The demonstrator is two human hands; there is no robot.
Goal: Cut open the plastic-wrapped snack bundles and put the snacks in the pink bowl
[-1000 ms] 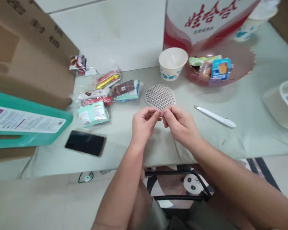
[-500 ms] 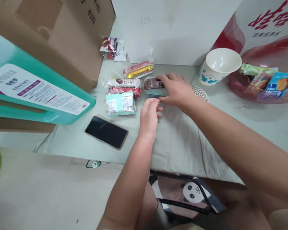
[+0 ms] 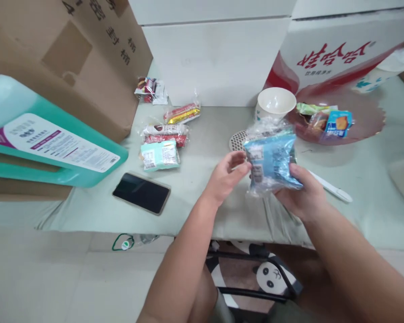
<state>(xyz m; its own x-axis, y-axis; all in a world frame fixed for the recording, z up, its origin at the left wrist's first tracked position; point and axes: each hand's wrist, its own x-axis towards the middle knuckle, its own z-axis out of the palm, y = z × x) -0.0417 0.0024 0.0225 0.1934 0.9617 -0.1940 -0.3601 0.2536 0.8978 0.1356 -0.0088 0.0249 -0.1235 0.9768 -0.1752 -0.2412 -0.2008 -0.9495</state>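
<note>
A shiny blue snack packet [image 3: 272, 157], with clear crinkled wrapping showing behind and below it, is held up above the table. My right hand [image 3: 303, 190] grips its lower right side, thumb in front and the other fingers underneath. On the packet's left edge, my left hand [image 3: 227, 175] has curled fingers, with the thumb at the edge; part of the fingertips is hidden. Behind the packet, partly covered, lie a white perforated disc [image 3: 237, 141] and a white paper cup [image 3: 276, 102]. A white plastic handle [image 3: 335, 188] shows right of my right hand.
To the left lie a mint packet [image 3: 160, 154], a red wrapped snack [image 3: 164, 140], yellow-and-red sticks [image 3: 182, 113] and a phone [image 3: 141, 193]. A teal jug [image 3: 54, 148] and a carton [image 3: 87, 58] stand beyond. A pink bowl [image 3: 366, 121] with snacks sits at right.
The brown and blue packets beside the other snacks have left the table. Both hands have moved right, and the blue packet is now lifted between them. The view has turned right.
</note>
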